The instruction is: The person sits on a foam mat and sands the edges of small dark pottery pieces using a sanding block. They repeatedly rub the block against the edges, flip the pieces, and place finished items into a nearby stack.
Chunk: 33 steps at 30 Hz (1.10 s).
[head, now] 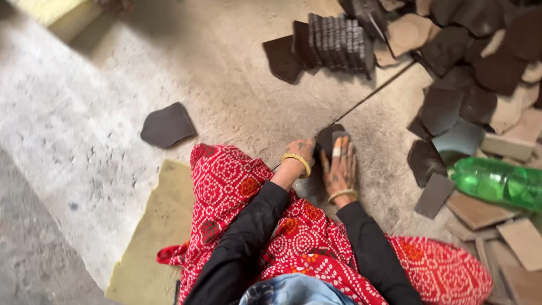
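Observation:
A dark, flat shaped piece (328,137) lies on the dusty concrete floor in front of my knees. My left hand (300,151), with a yellow bangle at the wrist, is curled around the piece's near left edge. My right hand (340,168) lies flat with fingers spread on its right side, pressing down. Both arms are in black sleeves over a red patterned cloth (237,186) on my lap.
A stack of dark pieces (339,40) stands on edge at the back. Many loose dark and tan pieces (468,85) are heaped at the right. A green plastic bottle (499,183) lies on its side there. One dark piece (167,125) lies alone at the left; a yellow foam mat (152,237) is under me.

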Available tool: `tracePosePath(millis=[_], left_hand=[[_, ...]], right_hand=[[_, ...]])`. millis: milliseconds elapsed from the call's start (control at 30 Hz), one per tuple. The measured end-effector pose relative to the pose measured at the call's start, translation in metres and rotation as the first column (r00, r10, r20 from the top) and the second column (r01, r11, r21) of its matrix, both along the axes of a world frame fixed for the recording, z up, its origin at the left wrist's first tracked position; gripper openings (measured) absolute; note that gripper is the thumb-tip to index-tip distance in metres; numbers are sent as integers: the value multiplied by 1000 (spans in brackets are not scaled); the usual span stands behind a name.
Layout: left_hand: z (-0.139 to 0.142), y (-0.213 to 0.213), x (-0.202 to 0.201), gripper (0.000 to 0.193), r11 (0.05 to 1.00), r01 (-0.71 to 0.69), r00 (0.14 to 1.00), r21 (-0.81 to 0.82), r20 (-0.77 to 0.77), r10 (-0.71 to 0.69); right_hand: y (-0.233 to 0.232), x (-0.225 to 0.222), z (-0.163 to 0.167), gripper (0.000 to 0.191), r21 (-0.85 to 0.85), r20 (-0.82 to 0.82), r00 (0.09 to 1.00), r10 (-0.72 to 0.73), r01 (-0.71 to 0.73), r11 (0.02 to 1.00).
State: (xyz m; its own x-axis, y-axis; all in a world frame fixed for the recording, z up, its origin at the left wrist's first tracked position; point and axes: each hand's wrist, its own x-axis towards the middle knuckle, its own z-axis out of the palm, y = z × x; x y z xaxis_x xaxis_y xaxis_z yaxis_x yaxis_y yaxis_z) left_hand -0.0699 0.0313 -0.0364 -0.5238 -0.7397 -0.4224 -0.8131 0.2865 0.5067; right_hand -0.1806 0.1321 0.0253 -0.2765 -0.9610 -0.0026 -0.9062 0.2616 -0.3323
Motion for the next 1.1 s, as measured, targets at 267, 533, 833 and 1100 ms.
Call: tracePosePath(millis=[267,533,833,1100], left_hand=[[53,-25,12,33,941,-314,934,-122,-215,284],[79,-23,17,34,882,-465,769,-69,-525,364],[89,-23,13,22,876,-481,639,33,-671,376],[98,-25,8,19,869,-494,614,33,-694,375]], right_hand=[[-2,-12,-7,78,12,-41,953,300,-300,954],[-25,-5,-5,83,66,-224,932,286,-278,958],[-21,-4,11,77,-50,-142,968,208,-217,975],[17,19,12,62,-218,7,964,267,-259,941]])
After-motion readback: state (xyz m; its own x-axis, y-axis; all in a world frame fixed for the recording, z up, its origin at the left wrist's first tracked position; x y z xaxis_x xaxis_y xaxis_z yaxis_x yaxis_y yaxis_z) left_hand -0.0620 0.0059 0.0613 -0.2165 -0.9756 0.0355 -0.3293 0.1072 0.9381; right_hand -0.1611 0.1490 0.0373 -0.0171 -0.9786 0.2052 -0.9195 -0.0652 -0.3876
